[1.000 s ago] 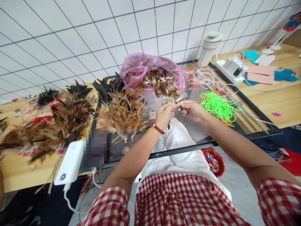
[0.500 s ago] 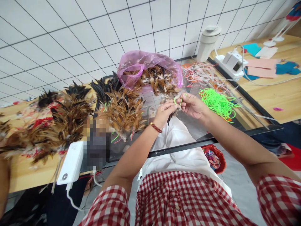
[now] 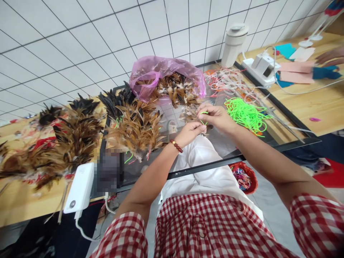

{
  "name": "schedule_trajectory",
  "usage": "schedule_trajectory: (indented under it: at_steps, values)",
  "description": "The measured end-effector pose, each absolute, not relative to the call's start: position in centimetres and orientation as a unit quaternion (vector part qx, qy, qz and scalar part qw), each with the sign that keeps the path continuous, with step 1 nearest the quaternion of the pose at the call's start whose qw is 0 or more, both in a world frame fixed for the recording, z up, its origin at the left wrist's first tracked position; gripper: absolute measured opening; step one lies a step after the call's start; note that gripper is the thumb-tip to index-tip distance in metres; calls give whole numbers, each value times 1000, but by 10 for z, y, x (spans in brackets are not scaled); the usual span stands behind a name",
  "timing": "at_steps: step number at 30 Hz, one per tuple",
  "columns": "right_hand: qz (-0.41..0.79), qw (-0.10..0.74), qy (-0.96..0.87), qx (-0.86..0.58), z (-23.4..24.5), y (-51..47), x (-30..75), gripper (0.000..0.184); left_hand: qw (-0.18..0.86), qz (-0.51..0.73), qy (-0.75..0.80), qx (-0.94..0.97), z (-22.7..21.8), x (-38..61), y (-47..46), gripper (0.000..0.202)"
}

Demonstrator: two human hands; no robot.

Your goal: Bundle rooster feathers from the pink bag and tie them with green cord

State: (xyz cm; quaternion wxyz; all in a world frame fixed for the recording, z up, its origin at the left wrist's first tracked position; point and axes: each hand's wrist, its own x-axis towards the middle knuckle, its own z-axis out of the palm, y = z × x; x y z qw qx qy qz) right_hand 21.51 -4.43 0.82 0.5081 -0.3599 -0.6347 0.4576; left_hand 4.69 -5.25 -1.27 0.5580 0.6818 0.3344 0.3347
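Note:
My left hand (image 3: 190, 132), with a beaded bracelet at the wrist, is closed in a pinch over the glass-topped table. It grips a small bunch of feathers (image 3: 205, 134), mostly hidden by the fingers. Close beside it, my right hand (image 3: 215, 117) pinches a bright green cord (image 3: 204, 113), which loops between the two hands at the bunch. Loose feathers (image 3: 189, 114) lie just behind the hands. To the right rests a tangled pile of green cords (image 3: 245, 114). Left of my hands is a heap of brown and black feathers (image 3: 137, 130) with green ends showing.
Behind the hands lies a pink plastic bag (image 3: 169, 64) of feathers. A white tumbler (image 3: 234, 44), pale cords (image 3: 228, 83) and a power strip (image 3: 260, 70) stand rightward. At left are a power bank (image 3: 80, 188) and more feathers (image 3: 77, 138). Another person's hand (image 3: 331, 55) shows far right.
My right hand has shifted slightly up and left, bringing the green cord over the bunch. My left hand stays closed. Another person's hand has appeared at the far right.

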Motion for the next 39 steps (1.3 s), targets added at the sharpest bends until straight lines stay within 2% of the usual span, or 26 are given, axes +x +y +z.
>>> schedule_trajectory:
  at_steps: [4,8,12,18,21,25,28,32,35,39]
  values:
    - [475,487,-635,-366,7,-43,215,39,546,329,359,682,-15,50,-53,35]
    - [525,479,-581,-397,5,-44,219,47,525,409,378,644,-17,54,-52,29]
    - [525,453,-611,-381,3,-45,225,41,506,460,387,619,-16,53,-50,27]
    - [432,455,-675,-389,3,-45,225,37,507,482,405,589,-15,52,-51,25]
    - [362,471,-710,-377,5,-47,224,34,544,501,405,538,-16,53,-50,18]
    - [349,476,-723,-360,4,-49,225,30,600,517,390,470,-15,52,-48,10]
    - [337,478,-735,-345,1,-48,226,29,616,526,390,438,-13,52,-48,11]
    - [231,480,-777,-336,-3,-49,224,19,631,527,378,424,-14,52,-47,16]
    - [168,473,-799,-332,-5,-53,223,5,626,528,377,434,-17,51,-44,18]
    - [144,481,-792,-349,-6,-57,220,4,547,547,391,499,-20,49,-41,13]
